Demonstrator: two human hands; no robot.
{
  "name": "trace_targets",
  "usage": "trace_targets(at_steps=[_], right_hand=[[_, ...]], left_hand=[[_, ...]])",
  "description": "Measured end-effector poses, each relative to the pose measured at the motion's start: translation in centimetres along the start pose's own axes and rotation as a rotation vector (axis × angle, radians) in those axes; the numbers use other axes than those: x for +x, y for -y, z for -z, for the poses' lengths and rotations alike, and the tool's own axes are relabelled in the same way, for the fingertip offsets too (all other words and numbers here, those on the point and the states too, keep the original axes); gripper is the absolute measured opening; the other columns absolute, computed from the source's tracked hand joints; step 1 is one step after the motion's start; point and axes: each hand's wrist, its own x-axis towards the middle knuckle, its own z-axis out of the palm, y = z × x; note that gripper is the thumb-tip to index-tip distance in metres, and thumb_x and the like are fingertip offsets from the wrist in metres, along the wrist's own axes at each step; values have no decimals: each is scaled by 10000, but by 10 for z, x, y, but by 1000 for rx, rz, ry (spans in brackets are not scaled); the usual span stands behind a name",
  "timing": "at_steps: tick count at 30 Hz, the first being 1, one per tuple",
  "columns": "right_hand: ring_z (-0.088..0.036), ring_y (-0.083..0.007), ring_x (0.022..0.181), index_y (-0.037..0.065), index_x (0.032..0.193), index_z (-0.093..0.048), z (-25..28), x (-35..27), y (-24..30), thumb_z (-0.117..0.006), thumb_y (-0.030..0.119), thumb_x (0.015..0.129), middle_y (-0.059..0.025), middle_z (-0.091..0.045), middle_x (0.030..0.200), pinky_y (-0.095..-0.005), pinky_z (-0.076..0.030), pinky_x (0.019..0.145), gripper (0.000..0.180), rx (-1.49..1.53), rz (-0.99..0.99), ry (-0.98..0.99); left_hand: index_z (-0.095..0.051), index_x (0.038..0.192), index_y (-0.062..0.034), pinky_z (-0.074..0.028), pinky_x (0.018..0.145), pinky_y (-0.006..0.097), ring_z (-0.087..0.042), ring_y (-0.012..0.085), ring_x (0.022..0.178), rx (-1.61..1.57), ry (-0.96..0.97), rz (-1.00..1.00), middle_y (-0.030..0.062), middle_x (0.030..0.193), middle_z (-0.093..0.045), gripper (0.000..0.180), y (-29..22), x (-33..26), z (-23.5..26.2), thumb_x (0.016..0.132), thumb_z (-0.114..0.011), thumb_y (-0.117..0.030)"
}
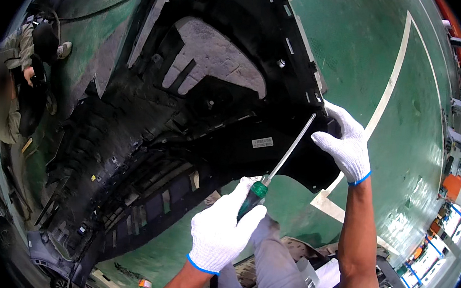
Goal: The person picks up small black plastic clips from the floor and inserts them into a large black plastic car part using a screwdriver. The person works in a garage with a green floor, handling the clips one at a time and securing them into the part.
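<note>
A large black plastic car bumper cover (291, 150) lies before me with its inner side up. In my left hand (225, 227), in a white knit glove, is a screwdriver (291, 150) with a green handle and a long metal shaft. The shaft slants up and right, its tip close to the bumper's right edge. My right hand (347, 144), gloved alike, grips that edge just beyond the tip, fingers over the rim and thumb on the near side. Some of its fingertips are hidden by the edge. A white label (262, 142) sits on the bumper between the hands.
On the left another person (17, 79) crouches near the bumper's far side. The green floor (356, 45) carries white lines (391, 87). A small orange-and-white container (145, 284) stands at the lower left. Racks with orange and blue parts (454, 188) line the right.
</note>
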Motion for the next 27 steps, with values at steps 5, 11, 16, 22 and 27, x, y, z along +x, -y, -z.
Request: trace_targets(at_steps=[5,11,16,22,27], right_hand=[[-633,-162,1123,9,1376,-639,1,0,-3,-845,206,754,-74,-710,1217,-326,-477,1041,685,1,20,-1],[-627,-163,1138,3,1373,-639,1,0,-11,-835,136,751,-68,-707,1231,-328,-472,1053,666,62,30,3],[-629,-160,1155,18,1372,-643,2,0,-9,-817,138,766,-63,-709,1240,-326,-472,1054,641,57,5,7],[-676,-193,1126,31,1368,-642,-7,-1,3,-789,133,792,-122,-720,1239,-332,-508,1017,603,-99,130,-51],[-733,-286,1073,26,1346,-649,-11,-1,0,-729,88,826,-196,-729,1189,-365,-553,968,530,-208,204,-122]], left_hand=[[-657,1287,91,-587,884,349,-762,330,1009,66,33,-16,256,1143,-740,537,-2,2,-3,888,-812,-233],[-648,1301,87,-577,919,354,-747,337,1068,13,52,37,261,1183,-728,548,-4,4,-6,911,-787,-272],[-558,1418,57,-544,990,379,-707,360,1162,-95,241,98,265,1272,-692,634,-11,18,-3,952,-729,-338],[-609,1339,7,-564,882,397,-733,383,1003,-22,270,29,246,1085,-732,530,-5,48,-33,997,-650,-396],[-651,850,-44,-498,642,468,-664,410,723,188,229,99,208,732,-644,424,-14,65,-29,1019,-605,-430]])
